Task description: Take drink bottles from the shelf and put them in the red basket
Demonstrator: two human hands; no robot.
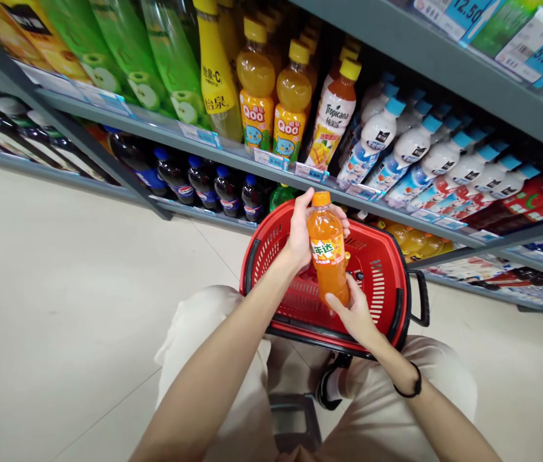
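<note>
An orange soda bottle (328,250) with an orange cap is held nearly upright over a red shopping basket (295,308). My left hand (300,228) wraps round its upper part, thumb at the near side and fingertips showing behind the neck. My right hand (354,311) grips the bottle's lower end, its thumb across the front. Inside the basket, partly hidden behind the bottle and my right hand, lies something with a small orange cap that I cannot fully make out. The basket sits between my knees, its black handle (420,298) folded out to the right.
Ahead stands a grey drinks shelf (233,154) with Qoo bottles (256,90), a Tropicana bottle (334,115) and several blue-capped white bottles (375,138). Dark Pepsi bottles (201,183) line the lower level. A grey stool (295,420) shows between my legs on the tiled floor (60,289).
</note>
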